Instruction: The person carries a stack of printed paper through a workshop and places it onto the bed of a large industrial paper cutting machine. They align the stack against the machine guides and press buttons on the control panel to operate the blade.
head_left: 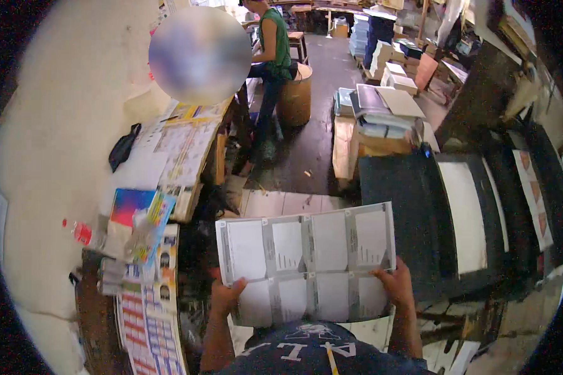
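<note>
Grey-and-white printed paper is the held item: one wide sheet point(306, 262), suspended in the air in front of the dark shirt point(263, 359), between the desk point(97, 300) on the left and the black surface point(394, 187) on the right. Left hand point(225, 295): holding the sheet's left edge, thumb on the upper face. Right hand point(398, 282): holding the right edge likewise. From my remote station I count two hands on the paper, spaced to its full width; I judge that this side-edge grip serves to tension the span and leave the print unobstructed. Printed panels point(246, 250), counted: eight, in two rows of four. I cannot tell whether further leaves lie underneath. On the desk, overlapping printed sheets point(150, 325) run along the right edge, presumably for easy reach; their overlap prevents a count. Toward the desk's left edge I count one bottle with a red label point(84, 234) and, near it, one pink-and-blue leaflet point(131, 205). On the black surface I count three strips, set apart, probably for separate access: one wide white strip point(463, 215) nearest the left edge, one narrow strip point(495, 203), and one picture strip point(532, 200) toward the right edge, bearing three reddish images. Beyond the far edges I count one barrel point(295, 97) and one co-worker in a green top point(274, 37).
</note>
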A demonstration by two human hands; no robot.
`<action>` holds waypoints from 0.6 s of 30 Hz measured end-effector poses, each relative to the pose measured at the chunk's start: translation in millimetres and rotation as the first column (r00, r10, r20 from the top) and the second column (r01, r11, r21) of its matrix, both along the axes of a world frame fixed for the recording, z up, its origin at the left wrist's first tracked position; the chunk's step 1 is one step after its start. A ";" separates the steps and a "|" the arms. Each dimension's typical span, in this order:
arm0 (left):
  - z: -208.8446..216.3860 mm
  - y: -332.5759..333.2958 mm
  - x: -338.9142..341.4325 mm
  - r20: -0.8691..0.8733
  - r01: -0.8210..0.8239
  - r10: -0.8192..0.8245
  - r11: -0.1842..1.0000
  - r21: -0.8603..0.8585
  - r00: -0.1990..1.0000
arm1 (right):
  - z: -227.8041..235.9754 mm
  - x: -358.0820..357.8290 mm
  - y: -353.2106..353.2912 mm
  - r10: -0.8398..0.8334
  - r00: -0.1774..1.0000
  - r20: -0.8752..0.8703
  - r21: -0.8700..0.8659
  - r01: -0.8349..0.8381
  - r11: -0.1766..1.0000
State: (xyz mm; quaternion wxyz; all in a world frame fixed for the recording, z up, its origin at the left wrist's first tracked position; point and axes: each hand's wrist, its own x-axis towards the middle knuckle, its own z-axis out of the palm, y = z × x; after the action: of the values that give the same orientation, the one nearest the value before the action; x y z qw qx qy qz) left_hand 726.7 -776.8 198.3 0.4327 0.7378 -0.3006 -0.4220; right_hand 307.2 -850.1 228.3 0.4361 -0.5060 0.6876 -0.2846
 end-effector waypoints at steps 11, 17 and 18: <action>-10.4 -503.4 34.7 -0.001 0.458 -0.461 0.883 -0.104 0.887 | 16.6 33.8 -347.6 -0.361 0.925 0.119 -0.214 0.379 0.900; -16.5 -758.5 3.8 -0.020 0.571 -0.580 0.807 -0.150 0.814 | -11.2 20.1 -547.7 -0.471 0.851 0.235 -0.236 0.520 0.821; -23.1 -793.6 -2.3 0.003 0.555 -0.557 0.826 -0.099 0.830 | -15.4 12.0 -582.7 -0.461 0.867 0.190 -0.220 0.495 0.841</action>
State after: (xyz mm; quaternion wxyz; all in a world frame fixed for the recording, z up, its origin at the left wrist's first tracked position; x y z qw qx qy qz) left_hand 724.4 -1570.4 175.2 0.3297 0.5915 -0.5164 -0.5241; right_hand 319.2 -1432.9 212.9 0.3244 -0.3516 0.7187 -0.5046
